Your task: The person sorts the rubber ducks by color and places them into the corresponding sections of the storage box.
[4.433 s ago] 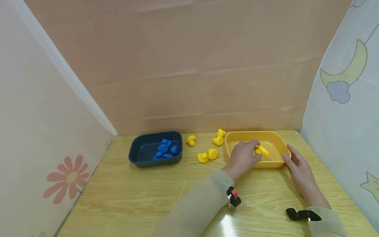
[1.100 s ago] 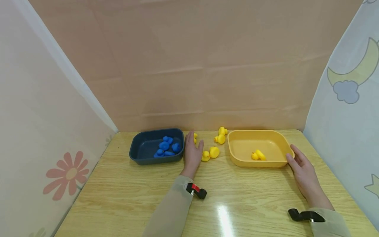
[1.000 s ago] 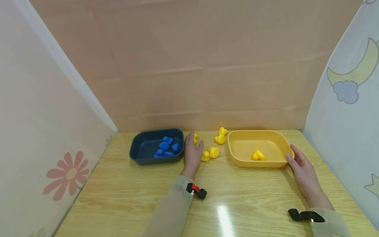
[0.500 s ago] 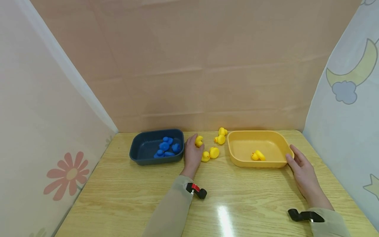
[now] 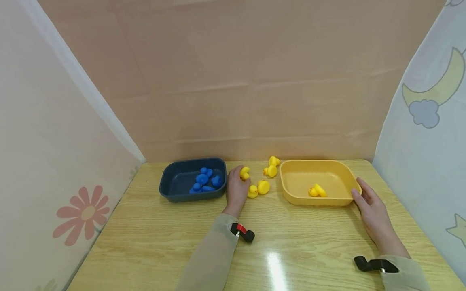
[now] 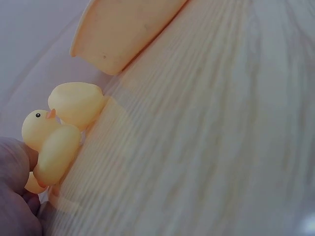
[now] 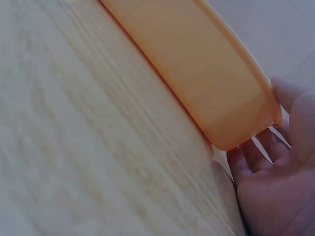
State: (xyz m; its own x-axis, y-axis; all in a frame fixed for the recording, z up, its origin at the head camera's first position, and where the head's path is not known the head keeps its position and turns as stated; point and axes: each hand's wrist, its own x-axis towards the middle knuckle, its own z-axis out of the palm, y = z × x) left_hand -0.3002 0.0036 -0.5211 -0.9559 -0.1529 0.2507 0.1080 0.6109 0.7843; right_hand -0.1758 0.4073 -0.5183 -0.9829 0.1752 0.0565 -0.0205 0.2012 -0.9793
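My left hand (image 5: 237, 188) pinches a yellow rubber duck (image 5: 245, 173) between thumb and fingers, just right of the dark blue tray (image 5: 174, 198). Two more yellow ducks (image 5: 263, 187) lie close to its right side; in the left wrist view, a duck with a black eye (image 6: 56, 152) sits beside the fingers. My right hand (image 5: 375, 214) holds the right end of the yellow tray (image 5: 302, 200), its thumb at the rim and fingers against the outer wall, as the right wrist view shows. One yellow duck (image 5: 318, 190) lies inside that tray.
Several blue ducks (image 5: 202, 179) lie in the dark blue tray. Two yellow ducks (image 5: 271, 170) touch near the back wall, left of the yellow tray. A brown backdrop (image 5: 233, 101) stands behind the wooden table (image 5: 153, 242), with patterned cloth on both sides.
My left hand has left the yellow tray, where a duck now lies, and moved left. It has taken hold of the duck beside the blue tray. My right hand stays at the yellow tray.
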